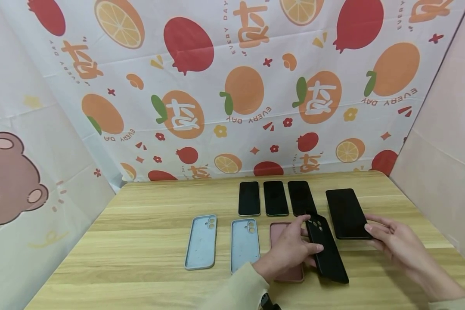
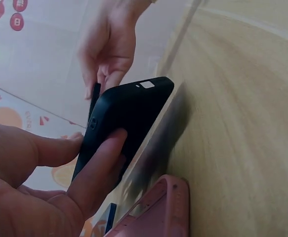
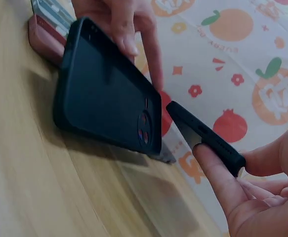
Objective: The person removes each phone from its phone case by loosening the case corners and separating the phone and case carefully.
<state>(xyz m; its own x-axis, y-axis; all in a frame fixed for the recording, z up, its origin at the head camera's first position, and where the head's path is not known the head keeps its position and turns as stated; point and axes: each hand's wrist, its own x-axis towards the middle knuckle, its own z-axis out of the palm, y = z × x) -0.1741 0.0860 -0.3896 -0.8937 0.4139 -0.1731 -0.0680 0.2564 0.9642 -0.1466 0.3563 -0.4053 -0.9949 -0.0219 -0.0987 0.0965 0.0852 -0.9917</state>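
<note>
My left hand (image 1: 288, 249) grips a black phone case (image 1: 327, 252) by its sides, thumb on one edge and fingers on the other. The case is tilted up off the table with its hollow inside showing, as the right wrist view shows; its camera cutouts are at the far end. My right hand (image 1: 397, 243) pinches a black phone (image 1: 346, 213) by its near right corner, thumb on the dark screen and fingers beneath. In the right wrist view the phone (image 3: 205, 136) is held in the air, apart from the case (image 3: 104, 84).
Three dark phones lie in a row at the back: left (image 1: 249, 199), middle (image 1: 276, 198) and right (image 1: 300, 196). Nearer are two light blue cases, one outer (image 1: 200, 243) and one inner (image 1: 245, 241), and a pink case (image 1: 290, 275) partly under my left hand. A fruit-print curtain (image 1: 217, 142) stands behind the wooden table (image 1: 139, 241).
</note>
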